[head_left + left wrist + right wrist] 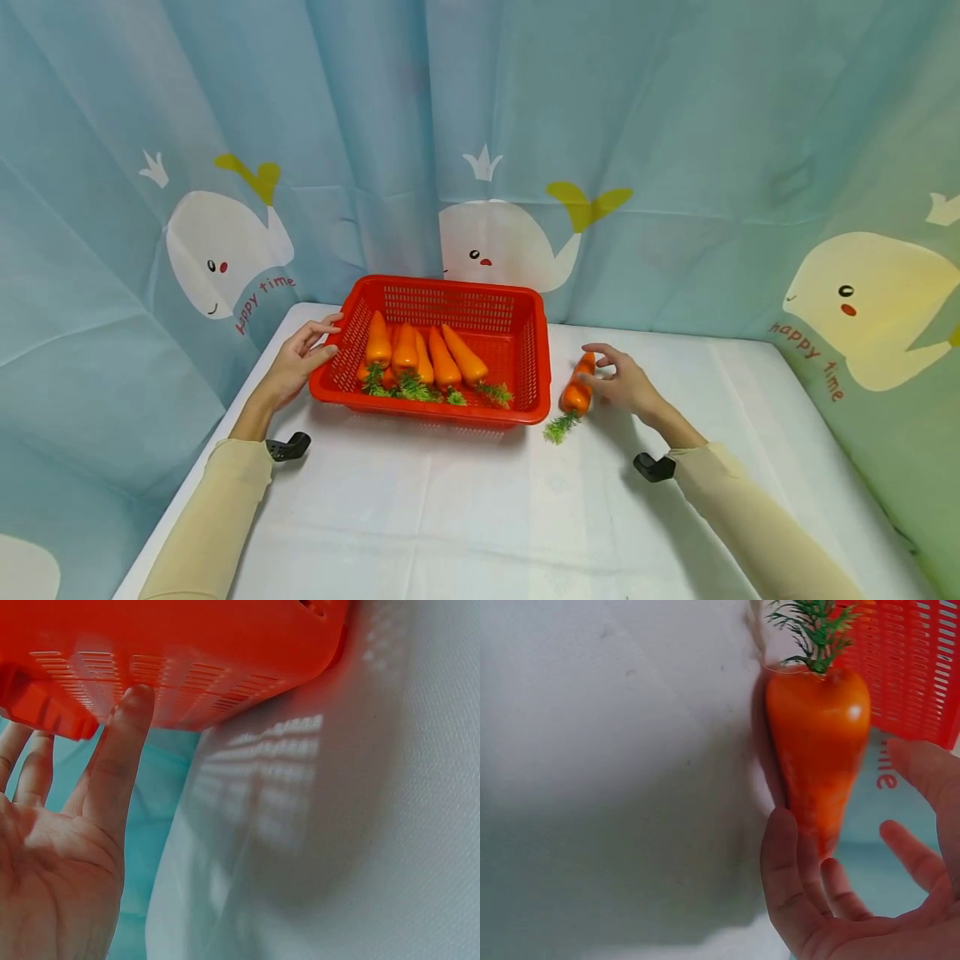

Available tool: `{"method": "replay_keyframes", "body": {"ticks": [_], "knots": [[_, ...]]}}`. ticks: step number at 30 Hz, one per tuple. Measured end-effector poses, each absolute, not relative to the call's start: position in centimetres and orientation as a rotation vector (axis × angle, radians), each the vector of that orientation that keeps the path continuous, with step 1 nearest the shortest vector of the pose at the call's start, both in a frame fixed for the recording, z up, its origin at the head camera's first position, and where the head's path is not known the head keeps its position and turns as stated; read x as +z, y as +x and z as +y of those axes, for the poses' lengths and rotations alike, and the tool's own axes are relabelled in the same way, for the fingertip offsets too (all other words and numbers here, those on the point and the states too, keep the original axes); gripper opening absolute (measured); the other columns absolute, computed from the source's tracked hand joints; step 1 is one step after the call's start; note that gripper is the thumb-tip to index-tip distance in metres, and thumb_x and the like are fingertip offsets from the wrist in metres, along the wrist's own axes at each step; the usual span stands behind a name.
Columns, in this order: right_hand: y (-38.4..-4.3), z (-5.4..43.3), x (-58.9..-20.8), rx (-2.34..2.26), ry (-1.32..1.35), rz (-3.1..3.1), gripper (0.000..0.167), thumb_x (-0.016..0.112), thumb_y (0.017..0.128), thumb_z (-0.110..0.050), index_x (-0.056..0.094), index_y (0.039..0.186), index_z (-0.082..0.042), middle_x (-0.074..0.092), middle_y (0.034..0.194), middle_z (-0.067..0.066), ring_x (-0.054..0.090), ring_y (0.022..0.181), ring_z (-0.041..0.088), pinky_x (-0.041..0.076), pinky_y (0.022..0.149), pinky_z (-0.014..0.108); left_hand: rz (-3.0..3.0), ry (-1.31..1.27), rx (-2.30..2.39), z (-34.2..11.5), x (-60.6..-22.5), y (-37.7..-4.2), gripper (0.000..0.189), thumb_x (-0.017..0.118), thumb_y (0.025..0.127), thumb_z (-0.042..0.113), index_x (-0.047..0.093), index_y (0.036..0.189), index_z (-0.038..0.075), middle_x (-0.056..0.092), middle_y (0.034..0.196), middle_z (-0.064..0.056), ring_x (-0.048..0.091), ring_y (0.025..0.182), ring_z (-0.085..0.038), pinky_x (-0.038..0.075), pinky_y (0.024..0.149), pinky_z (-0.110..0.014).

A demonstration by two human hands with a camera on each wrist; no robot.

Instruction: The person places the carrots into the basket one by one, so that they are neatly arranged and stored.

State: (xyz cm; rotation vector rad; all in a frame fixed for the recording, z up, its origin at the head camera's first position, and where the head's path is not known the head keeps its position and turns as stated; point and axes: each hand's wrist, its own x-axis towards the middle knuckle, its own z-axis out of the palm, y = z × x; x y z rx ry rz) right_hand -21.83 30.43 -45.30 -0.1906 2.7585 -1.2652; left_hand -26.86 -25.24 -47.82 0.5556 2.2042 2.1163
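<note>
An orange toy carrot (576,394) with a green leafy top lies on the white table, right of the red basket (536,412). My right hand (621,385) is at its narrow end. In the right wrist view, fingertips (781,825) lie against the carrot (817,735) near the tip, while the thumb stands apart from it. My left hand (294,362) reaches to the basket's left end with fingers extended at the rim. The left wrist view has a straight digit touching the slotted basket wall (225,645). Inside the basket, several carrots (445,358) lie bunched toward the left.
A white cloth covers the table (465,517). Behind and beside it hangs a blue curtain (675,250) printed with white whales. Black wrist mounts (654,467) stick out at both sleeves.
</note>
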Motion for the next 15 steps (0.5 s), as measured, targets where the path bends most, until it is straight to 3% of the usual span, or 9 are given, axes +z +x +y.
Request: {"method": "replay_keyframes", "body": {"ticks": [3, 7, 9, 15], "knots": [[-21.83, 30.32, -45.51, -1.221, -0.140, 2.767, 0.063, 0.073, 0.097, -0.027, 0.046, 0.150, -0.007, 0.052, 0.134, 0.032, 0.061, 0.108, 0.040, 0.054, 0.076, 0.031, 2.203, 0.557, 2.115, -25.21, -47.84, -26.91, 0.028, 0.060, 0.103, 0.003, 0.050, 0.127, -0.007, 0.029, 0.165, -0.019, 0.022, 0.154, -0.036, 0.048, 0.100, -0.017], [-21.90, 30.21, -45.65, -1.270, -0.084, 2.694, 0.063, 0.073, 0.097, -0.027, 0.045, 0.150, -0.006, 0.052, 0.131, 0.033, 0.067, 0.083, 0.034, 0.057, 0.071, 0.034, 2.197, 0.558, 2.124, -25.20, -47.78, -26.90, 0.028, 0.060, 0.103, 0.003, 0.050, 0.128, -0.007, 0.030, 0.165, -0.018, 0.024, 0.153, -0.036, 0.049, 0.100, -0.018], [-21.95, 30.18, -45.77, -1.306, -0.072, 2.647, 0.063, 0.072, 0.098, -0.026, 0.045, 0.150, -0.004, 0.050, 0.131, 0.034, 0.067, 0.078, 0.032, 0.060, 0.069, 0.036, 2.196, 0.561, 2.127, -25.21, -47.75, -26.88, 0.029, 0.060, 0.103, 0.003, 0.050, 0.128, -0.007, 0.030, 0.165, -0.019, 0.023, 0.153, -0.036, 0.049, 0.099, -0.018], [-22.01, 30.15, -46.11, -1.344, -0.040, 2.579, 0.065, 0.071, 0.099, -0.025, 0.043, 0.151, -0.001, 0.049, 0.129, 0.033, 0.065, 0.091, 0.030, 0.062, 0.070, 0.037, 2.211, 0.547, 2.108, -25.28, -47.81, -26.80, 0.030, 0.060, 0.103, 0.004, 0.049, 0.128, -0.007, 0.030, 0.165, -0.019, 0.020, 0.155, -0.035, 0.048, 0.100, -0.017]]}}
